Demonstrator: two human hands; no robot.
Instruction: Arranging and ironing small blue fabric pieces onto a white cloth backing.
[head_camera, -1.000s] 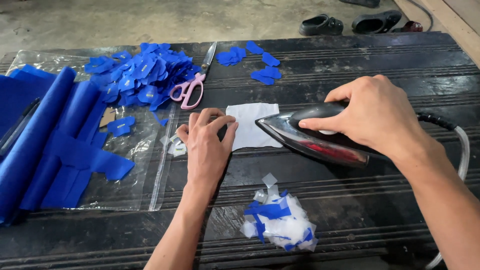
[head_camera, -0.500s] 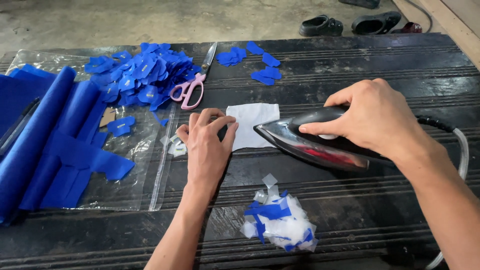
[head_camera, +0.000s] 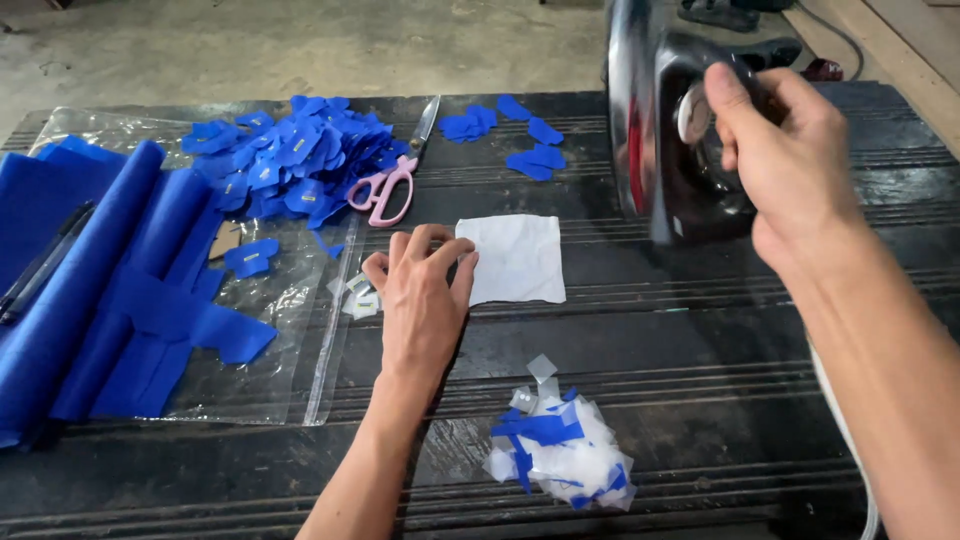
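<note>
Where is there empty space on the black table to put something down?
Bare black table lies right of the white square cloth, below the lifted black iron. It is crowded at left: the blue fabric pieces, pink-handled scissors, and blue fabric rolls.

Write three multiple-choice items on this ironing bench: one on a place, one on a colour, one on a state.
1. The scissors lie
A. beside the pile of blue cut pieces
B. on the white square
C. under the iron

2. The scissor handles are
A. black
B. pink
C. green

3. The iron is
A. flat on the white square
B. lifted in the right hand
C. lying on the floor

A: they touch the pile's right edge.
B: pink loops show.
B: it hangs above the table, while the left hand rests at the square's edge.
</note>
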